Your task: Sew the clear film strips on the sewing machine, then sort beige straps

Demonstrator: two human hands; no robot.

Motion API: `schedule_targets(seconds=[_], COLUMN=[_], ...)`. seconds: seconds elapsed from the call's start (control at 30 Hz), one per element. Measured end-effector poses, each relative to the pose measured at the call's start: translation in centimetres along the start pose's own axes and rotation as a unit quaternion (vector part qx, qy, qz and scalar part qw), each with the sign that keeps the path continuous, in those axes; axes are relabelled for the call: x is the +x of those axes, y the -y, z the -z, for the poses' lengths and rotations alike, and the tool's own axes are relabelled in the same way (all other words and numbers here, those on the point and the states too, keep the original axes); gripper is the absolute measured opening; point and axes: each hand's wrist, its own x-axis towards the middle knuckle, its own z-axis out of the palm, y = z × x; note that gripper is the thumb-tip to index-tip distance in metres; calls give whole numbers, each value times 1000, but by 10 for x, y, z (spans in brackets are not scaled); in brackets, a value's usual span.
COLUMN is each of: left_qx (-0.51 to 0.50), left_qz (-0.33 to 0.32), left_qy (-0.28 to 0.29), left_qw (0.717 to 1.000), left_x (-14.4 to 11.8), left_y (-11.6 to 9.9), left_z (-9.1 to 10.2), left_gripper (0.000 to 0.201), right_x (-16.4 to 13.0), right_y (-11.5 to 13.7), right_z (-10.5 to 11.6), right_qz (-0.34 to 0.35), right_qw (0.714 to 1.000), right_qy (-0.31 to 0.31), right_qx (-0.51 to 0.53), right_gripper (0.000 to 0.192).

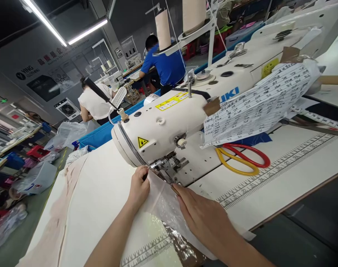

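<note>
A cream laminate bench [282, 174] with printed ruler markings carries a white industrial sewing machine [182, 115]; a pale translucent fabric piece [163, 204] lies under its metal presser foot [169, 167]; the step in hand appears to be feeding the piece to the needle. The right hand [202, 215] lies flat on the fabric, fingers extended, grasping nothing; the left hand [138, 187] presses the edge beside the foot, fingers curled, pinch uncertain. Next move, by judgement, calls for steady, aligned guiding. Red and yellow scissor handles [241, 159] show; their blades are hidden by a printed paper sheet [258, 107]; the needle is indistinct.
</note>
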Motion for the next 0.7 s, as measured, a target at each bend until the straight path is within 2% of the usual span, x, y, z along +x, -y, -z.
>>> schedule_targets(seconds=[0.33, 0.7], left_qx=[-15, -17], left_qz=[-2, 3], left_qy=[-2, -4], left_qw=[1000, 1000], left_x=[1, 1], left_y=[0, 0], left_z=[0, 0], left_gripper=[21, 20], right_x=[2, 5], right_y=[0, 0], right_z=[0, -2], right_qz=[15, 6], right_qw=[1000, 1000], right_qy=[-21, -12], right_qx=[-2, 5], right_gripper=[37, 38])
